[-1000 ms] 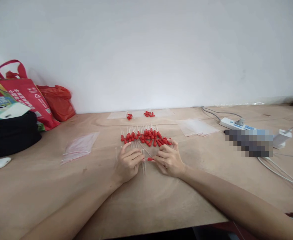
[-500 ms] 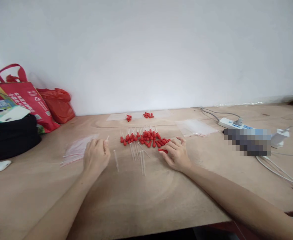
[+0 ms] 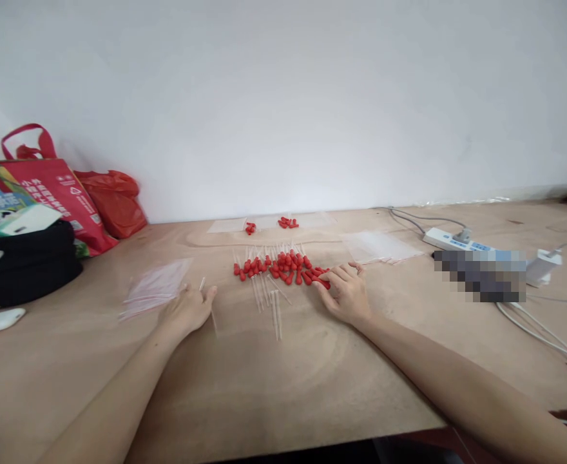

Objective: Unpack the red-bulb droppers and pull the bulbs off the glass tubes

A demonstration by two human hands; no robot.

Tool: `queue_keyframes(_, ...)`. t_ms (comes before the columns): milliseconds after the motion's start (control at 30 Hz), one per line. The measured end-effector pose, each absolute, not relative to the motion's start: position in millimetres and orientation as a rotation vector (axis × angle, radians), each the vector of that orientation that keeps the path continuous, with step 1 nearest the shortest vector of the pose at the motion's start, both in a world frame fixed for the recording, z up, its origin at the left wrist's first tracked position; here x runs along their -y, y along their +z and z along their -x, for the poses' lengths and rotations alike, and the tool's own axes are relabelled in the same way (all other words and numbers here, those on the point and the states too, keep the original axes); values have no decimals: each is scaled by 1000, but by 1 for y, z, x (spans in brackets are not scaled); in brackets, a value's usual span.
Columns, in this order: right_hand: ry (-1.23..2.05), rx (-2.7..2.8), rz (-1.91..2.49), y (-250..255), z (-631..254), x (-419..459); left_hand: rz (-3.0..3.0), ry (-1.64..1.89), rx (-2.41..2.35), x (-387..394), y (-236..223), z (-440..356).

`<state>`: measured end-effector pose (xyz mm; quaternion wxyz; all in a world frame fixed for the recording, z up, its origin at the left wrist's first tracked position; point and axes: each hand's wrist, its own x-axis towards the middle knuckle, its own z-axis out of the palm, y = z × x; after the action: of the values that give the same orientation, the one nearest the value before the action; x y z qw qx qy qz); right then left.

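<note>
My left hand (image 3: 189,309) rests low over the table with its fingers curled. A clear glass dropper tube (image 3: 201,283) sticks up from them. Another glass tube (image 3: 214,322), blurred, lies by my left thumb. At the right end of the pile, my right hand (image 3: 346,293) has a red rubber bulb (image 3: 325,281) between thumb and fingers. Glass droppers with red rubber bulbs (image 3: 290,263) lie in a row in the middle. Several bare glass tubes (image 3: 259,293) lie in front of them, and a few more glass tubes (image 3: 276,316) lie nearer me.
Clear zip bags (image 3: 155,287) lie at left, and more clear bags (image 3: 380,247) at right. Two small groups of red bulbs (image 3: 288,223) sit on bags by the wall. A power strip (image 3: 457,241) with cables is at right; a red shopping bag (image 3: 54,200) stands at left.
My left hand has lowered and turned, its thumb now stretched towards the glass tube near it. My right hand has shifted slightly, bringing the red bulb up against the pile.
</note>
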<state>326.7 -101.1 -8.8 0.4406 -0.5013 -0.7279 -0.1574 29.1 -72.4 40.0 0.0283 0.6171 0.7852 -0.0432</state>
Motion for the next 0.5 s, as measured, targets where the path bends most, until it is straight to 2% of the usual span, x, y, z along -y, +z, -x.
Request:
queue_keyframes(200, -387, 1811, 1267, -7, -327, 101, -2179, -27, -2275, 78, 39, -40)
queue_keyframes(500, -393, 1774, 1367, -7, -336, 94, -2124, 557, -1894, 66, 18, -68)
